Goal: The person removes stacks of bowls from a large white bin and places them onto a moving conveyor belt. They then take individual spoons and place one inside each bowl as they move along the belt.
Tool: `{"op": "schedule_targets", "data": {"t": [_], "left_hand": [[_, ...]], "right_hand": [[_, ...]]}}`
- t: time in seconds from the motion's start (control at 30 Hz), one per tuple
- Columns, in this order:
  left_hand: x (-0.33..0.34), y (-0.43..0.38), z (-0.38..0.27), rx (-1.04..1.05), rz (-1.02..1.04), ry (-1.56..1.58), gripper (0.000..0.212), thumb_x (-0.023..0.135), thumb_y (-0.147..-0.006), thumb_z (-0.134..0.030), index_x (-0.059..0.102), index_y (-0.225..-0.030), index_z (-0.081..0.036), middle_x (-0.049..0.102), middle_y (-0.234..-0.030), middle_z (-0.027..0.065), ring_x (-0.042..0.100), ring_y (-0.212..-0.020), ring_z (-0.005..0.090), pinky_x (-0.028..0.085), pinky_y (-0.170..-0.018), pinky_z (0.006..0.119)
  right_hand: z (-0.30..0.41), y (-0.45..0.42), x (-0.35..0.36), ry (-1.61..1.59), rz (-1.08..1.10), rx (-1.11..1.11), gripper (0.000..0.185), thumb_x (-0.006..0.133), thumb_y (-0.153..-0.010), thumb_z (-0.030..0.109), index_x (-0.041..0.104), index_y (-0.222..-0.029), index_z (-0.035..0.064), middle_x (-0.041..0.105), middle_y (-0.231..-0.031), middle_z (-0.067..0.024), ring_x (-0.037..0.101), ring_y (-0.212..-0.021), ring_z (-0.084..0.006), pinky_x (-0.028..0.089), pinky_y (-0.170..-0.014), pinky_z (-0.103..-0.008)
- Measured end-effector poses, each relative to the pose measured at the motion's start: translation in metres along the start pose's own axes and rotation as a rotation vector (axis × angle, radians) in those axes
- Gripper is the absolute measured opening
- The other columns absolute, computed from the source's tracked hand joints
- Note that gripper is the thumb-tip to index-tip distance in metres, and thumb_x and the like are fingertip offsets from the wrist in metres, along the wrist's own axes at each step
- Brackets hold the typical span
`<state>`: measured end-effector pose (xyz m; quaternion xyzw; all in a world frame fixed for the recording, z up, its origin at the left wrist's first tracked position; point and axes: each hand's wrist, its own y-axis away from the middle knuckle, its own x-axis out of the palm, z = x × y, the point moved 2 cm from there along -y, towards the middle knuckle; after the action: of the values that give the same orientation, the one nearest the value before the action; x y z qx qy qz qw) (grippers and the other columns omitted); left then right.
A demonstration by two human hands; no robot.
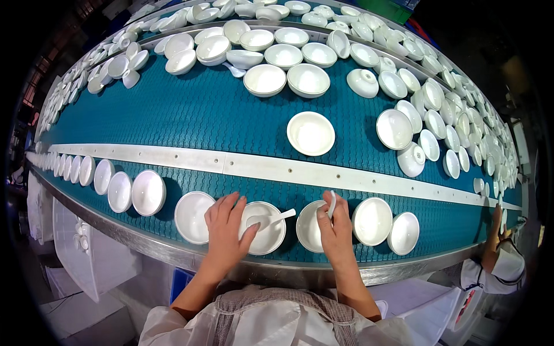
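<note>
My left hand [227, 229] is spread over the left rim of a white bowl [262, 246], holding nothing that I can see. Its thumb reaches over a white spoon [277, 218] that lies in this bowl, handle to the upper right; whether they touch is unclear. Another white bowl [191, 218] stands just left of that hand. My right hand [336, 229] pinches a second white spoon [332, 203] between thumb and fingers. Below it is a white bowl [308, 229], partly hidden by the hand. Two more bowls stand to its right, the nearer one [372, 220] upright.
A pale rail [259, 166] divides the near belt lane from a wide teal conveyor belt [194, 116] carrying many bowls. A lone bowl [310, 133] sits there, and a spoon [234, 70] lies farther back. A metal edge [298, 272] runs before me. Another person's hand [493, 235] is at far right.
</note>
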<state>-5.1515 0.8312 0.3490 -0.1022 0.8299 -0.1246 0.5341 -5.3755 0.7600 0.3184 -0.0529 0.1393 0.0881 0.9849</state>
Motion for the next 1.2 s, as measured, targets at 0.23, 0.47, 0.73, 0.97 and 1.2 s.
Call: {"op": "schedule_targets", "data": {"t": [0.23, 0.47, 0.73, 0.97, 1.2], "left_hand": [[0.018, -0.007, -0.013, 0.074, 0.13, -0.196, 0.056, 0.073, -0.073, -0.024, 0.055, -0.122, -0.003, 0.048, -0.129, 0.0173, 0.042, -0.119, 0.0371, 0.028, -0.099, 0.052], [0.026, -0.022, -0.001, -0.039, -0.043, -0.205, 0.039, 0.068, -0.076, -0.015, 0.057, -0.111, -0.003, 0.057, -0.112, 0.0146, 0.049, -0.108, 0.034, 0.031, -0.095, 0.047], [0.042, -0.213, 0.021, 0.305, -0.222, -0.442, 0.048, 0.066, -0.079, -0.009, 0.051, -0.123, 0.0, 0.055, -0.121, 0.0194, 0.049, -0.114, 0.0352, 0.035, -0.099, 0.046], [0.096, -0.286, 0.07, -0.052, 0.018, -0.528, 0.018, 0.067, -0.08, -0.012, 0.063, -0.095, -0.004, 0.065, -0.103, 0.0161, 0.058, -0.103, 0.0325, 0.044, -0.09, 0.044], [0.102, -0.23, -0.116, 0.108, -0.192, 0.039, 0.015, 0.064, -0.085, -0.008, 0.059, -0.097, 0.001, 0.059, -0.09, 0.0186, 0.057, -0.081, 0.0346, 0.047, -0.069, 0.038]], "right_hand": [[0.025, -0.064, -0.004, 0.47, -0.016, -0.393, 0.051, 0.065, -0.078, 0.002, 0.049, -0.126, -0.0035, 0.045, -0.134, -0.0202, 0.047, -0.12, -0.0369, 0.042, -0.098, -0.0419], [-0.033, -0.156, 0.007, 0.702, 0.319, -0.511, 0.023, 0.064, -0.076, 0.009, 0.07, -0.098, 0.0078, 0.065, -0.098, -0.0106, 0.057, -0.106, -0.0283, 0.038, -0.101, -0.0447], [-0.11, -0.165, -0.204, 0.988, -0.484, -0.036, 0.073, 0.077, -0.071, 0.034, 0.049, -0.132, 0.0038, 0.045, -0.136, -0.0193, 0.04, -0.128, -0.0338, 0.032, -0.105, -0.0493], [-0.138, -0.103, -0.262, 0.954, -0.164, 0.051, 0.09, 0.083, -0.063, 0.035, 0.04, -0.138, 0.0107, 0.032, -0.145, -0.0182, 0.032, -0.134, -0.0359, 0.026, -0.109, -0.0551], [-0.161, -0.125, -0.287, 0.887, -0.214, -0.122, 0.089, 0.083, -0.064, 0.035, 0.039, -0.138, 0.0139, 0.029, -0.146, -0.02, 0.03, -0.135, -0.0379, 0.031, -0.105, -0.0571]]}}
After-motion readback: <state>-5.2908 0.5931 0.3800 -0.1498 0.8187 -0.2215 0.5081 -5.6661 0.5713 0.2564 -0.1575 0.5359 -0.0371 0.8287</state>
